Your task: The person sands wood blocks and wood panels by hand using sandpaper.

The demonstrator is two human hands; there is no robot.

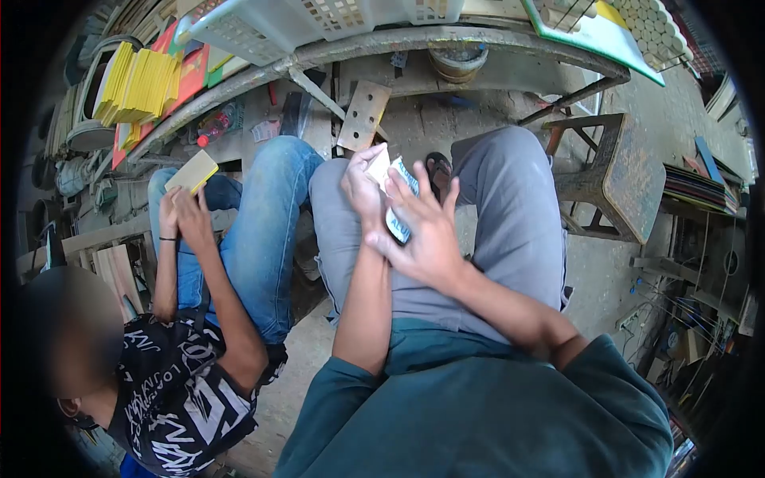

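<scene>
Above my lap, my left hand (363, 190) is closed on a small pale flat block (378, 166), its lower part hidden by my hands. My right hand (426, 243) lies over it from the right, its fingers partly spread and pressing a bent sheet of sandpaper (398, 226) with blue "ALU" lettering on its white backing. The sheet shows between the fingers and above the thumb. My wrists nearly touch. How far the sandpaper wraps the block is hidden under my right hand.
A co-worker at my left holds a yellow-edged board (192, 171). Ahead stands a metal-framed table (414, 36) bearing a white basket (319, 20) and stacked yellow pieces (139, 84). A wooden stool (613, 179) is at right; a board with holes (364, 115) leans under the table near a bucket (458, 64).
</scene>
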